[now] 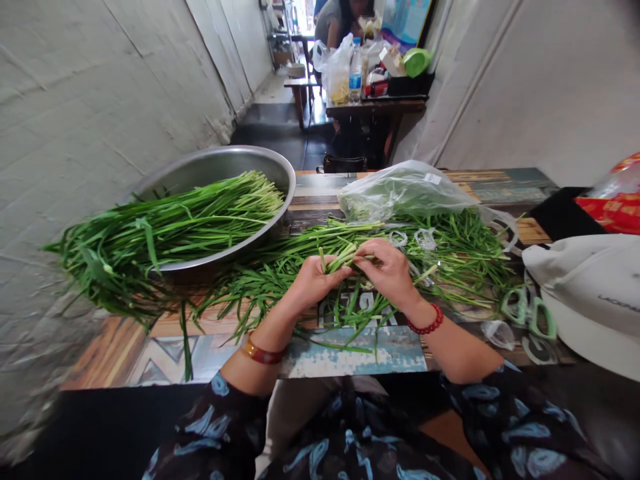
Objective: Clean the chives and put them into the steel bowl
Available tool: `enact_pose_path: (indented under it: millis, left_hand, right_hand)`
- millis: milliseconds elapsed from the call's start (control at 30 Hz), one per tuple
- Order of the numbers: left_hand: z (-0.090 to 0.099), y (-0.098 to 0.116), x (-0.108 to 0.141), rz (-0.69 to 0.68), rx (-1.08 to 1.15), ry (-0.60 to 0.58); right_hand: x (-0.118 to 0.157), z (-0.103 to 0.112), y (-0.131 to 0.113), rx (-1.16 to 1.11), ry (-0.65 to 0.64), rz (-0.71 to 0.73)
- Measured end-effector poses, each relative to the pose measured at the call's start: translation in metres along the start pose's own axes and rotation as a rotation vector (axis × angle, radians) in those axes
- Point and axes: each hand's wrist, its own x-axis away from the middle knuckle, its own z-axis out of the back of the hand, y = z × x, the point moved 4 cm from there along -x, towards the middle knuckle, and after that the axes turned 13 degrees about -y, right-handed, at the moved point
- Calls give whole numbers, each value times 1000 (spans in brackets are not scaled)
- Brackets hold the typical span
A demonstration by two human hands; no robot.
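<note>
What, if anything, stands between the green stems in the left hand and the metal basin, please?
Loose greens lie on the table between the green stems and the metal basin, whose near rim also stands between; nothing else visible does.

1. A rough, whitish wall is running along the left; a smoother wall is lining the right.
2. I'm seeing dark floor shining between them, catching light from the far end.
3. A patchwork table is filling the foreground.
4. Beyond, a brown table is standing toward the right.
</note>
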Motion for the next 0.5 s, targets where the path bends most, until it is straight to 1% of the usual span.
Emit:
enact_pose_path:
  millis: [67,133,200,267,300,333,367,433,500]
  left_hand:
    - [0,-2,0,16,-3,-5]
    - [1,-4,0,36,-4,-2]
    - [1,-6,1,49,-3,11]
    - [2,-8,1,60,-1,20]
    - [2,-8,1,64,-1,23]
    - [2,-8,1,69,0,24]
    - [2,-7,1,72,0,28]
    - [2,-6,1,75,2,33]
    - [2,-5,1,70,11,31]
  right_hand:
    - [0,0,8,-149,39,-118]
    - [2,5,20,-280,113,-228]
    - [4,16,31,-361,212,-287]
    - [5,30,38,-376,259,-296]
    - [4,36,39,-359,240,-289]
    - [3,40,39,-326,189,-277]
    - [2,43,36,-278,113,-258]
    - [-1,45,28,-167,-46,-192]
    - [-2,42,21,-113,-132,-121]
